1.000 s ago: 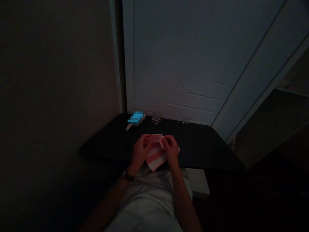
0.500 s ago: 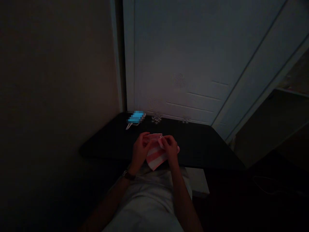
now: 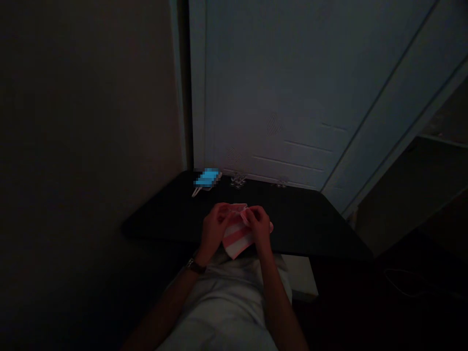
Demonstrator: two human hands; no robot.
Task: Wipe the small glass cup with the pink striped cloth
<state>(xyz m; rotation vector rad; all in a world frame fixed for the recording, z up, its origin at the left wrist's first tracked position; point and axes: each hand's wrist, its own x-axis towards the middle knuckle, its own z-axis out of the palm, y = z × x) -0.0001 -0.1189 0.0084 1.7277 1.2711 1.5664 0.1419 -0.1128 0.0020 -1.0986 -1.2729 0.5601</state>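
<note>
Close to the near edge of the dark table, a small pink-and-white striped bag [image 3: 237, 234] hangs between my two hands. My left hand [image 3: 215, 225] pinches its upper left part, fingers bent behind it. At the top right, the thumb and fingers of my right hand [image 3: 259, 223] are closed on a bunched bit of its edge. It is too dark to tell whether the bag's mouth is open or whether anything is inside.
The dark table [image 3: 300, 214] stands against a pale panel [image 3: 270, 73]. At its back lie a phone with a lit, blurred screen [image 3: 207, 177], a cluster of small shiny pieces [image 3: 238, 180] and a smaller cluster [image 3: 281, 184]. A white box-like object [image 3: 300, 277] sits below the front edge.
The fingers of my left hand have shifted slightly along the bag's top edge. My right hand keeps its pinch, and the whole view has moved a little.
</note>
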